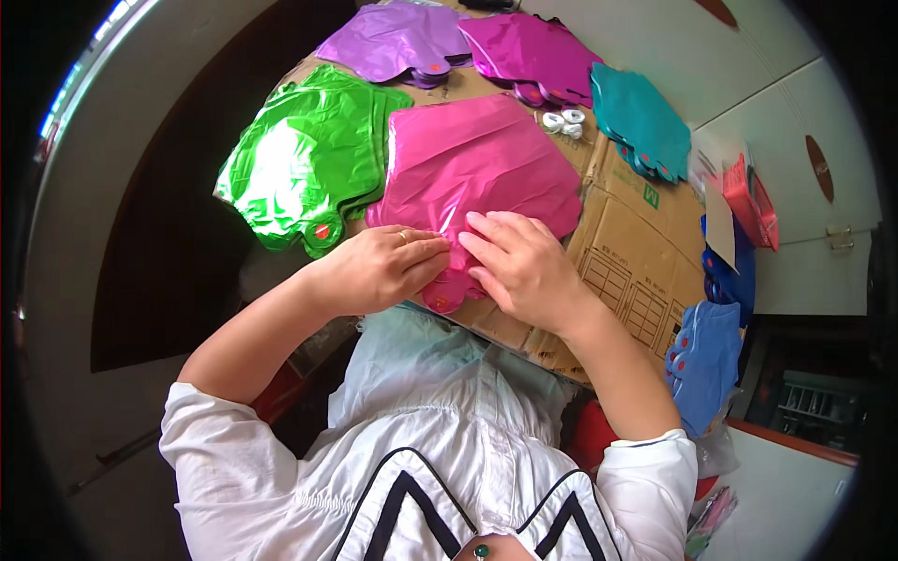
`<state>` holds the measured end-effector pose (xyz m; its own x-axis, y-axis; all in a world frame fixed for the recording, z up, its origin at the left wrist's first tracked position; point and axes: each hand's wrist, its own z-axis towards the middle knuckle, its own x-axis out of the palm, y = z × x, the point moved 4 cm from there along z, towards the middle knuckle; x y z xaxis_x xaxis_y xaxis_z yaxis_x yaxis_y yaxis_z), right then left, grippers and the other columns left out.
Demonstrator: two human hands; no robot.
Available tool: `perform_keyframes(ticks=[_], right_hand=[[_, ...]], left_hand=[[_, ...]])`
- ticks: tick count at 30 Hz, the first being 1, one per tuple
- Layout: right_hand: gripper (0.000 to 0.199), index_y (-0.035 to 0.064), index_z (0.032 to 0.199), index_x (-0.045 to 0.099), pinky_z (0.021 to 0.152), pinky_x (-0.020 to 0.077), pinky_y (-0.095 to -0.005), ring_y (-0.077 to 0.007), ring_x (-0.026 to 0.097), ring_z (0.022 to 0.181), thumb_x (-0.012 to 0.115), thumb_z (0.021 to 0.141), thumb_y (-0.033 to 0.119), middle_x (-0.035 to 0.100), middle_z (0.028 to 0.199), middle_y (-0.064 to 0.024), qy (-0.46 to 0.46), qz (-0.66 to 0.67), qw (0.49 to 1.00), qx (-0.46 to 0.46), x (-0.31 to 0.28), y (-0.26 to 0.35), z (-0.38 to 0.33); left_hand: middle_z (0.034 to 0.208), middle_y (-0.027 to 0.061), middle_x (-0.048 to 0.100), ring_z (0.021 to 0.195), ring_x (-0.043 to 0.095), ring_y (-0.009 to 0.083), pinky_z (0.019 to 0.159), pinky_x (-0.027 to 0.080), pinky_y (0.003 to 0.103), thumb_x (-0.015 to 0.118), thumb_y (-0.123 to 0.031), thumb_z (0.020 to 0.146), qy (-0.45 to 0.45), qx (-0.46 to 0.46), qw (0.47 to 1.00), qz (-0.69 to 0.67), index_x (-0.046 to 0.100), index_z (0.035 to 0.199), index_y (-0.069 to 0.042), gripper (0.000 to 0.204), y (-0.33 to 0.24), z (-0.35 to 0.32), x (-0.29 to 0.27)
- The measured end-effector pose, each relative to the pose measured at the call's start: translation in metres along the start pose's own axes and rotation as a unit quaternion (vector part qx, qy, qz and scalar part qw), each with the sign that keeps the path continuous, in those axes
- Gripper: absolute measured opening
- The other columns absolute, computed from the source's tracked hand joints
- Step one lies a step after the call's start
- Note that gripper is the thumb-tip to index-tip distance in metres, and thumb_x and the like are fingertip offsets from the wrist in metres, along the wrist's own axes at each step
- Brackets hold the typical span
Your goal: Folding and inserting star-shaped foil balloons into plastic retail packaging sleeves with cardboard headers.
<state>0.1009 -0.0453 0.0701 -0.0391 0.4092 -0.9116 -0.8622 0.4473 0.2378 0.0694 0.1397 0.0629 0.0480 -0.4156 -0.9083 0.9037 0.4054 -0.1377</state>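
Directly before me, a flat stack of shiny pink foil balloons [486, 159] lies with its narrow neck toward my body. A round pink tab [442, 293] with a small red mark sticks out at the near end. My left hand [388, 266], a ring on one finger, is closed at the left side of the neck, its fingertips pressed together on the foil. From the right, my right hand [524, 266] rests on the foil beside the neck, fingers stretched and slightly apart. The fingertips of the two hands nearly meet. What lies under my left fingers is hidden.
Cardboard [636, 252] covers the table. Around the pink stack lie green [299, 159], lilac [393, 42], magenta [528, 56], teal [641, 117] and light blue foil balloons [703, 365]. White ribbon rolls [564, 122] sit behind it. A red basket [751, 201] stands at the right edge.
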Motion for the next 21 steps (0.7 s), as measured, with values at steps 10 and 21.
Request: perform_keyframes(ticks=[10,21], right_hand=[[0.032,0.0021,0.11,0.064,0.091,0.0458,-0.0426,-0.0318,0.057,0.109,0.065,0.082,0.017,0.06,0.119,-0.0158,-0.028,-0.037,0.999,0.009,0.009,0.01,-0.001],[0.012,0.0003,0.09,0.067,0.077,0.051,-0.0387,-0.0305,0.062,0.085,0.065,0.078,0.002,0.065,0.092,-0.0119,-0.116,0.106,0.984,0.081,0.015,0.012,0.009]], left_hand=[[0.111,0.0189,0.062,0.1,0.063,0.0343,0.086,0.053,0.041,0.068,-0.005,0.069,-0.001,-0.03,0.993,-0.113,0.066,0.104,0.005,0.037,0.016,0.0,-0.006],[0.099,0.0131,0.068,0.09,0.067,0.0278,0.081,0.053,0.035,0.067,-0.004,0.083,0.051,-0.198,0.927,-0.315,0.07,0.096,0.003,0.015,0.048,0.016,-0.004]])
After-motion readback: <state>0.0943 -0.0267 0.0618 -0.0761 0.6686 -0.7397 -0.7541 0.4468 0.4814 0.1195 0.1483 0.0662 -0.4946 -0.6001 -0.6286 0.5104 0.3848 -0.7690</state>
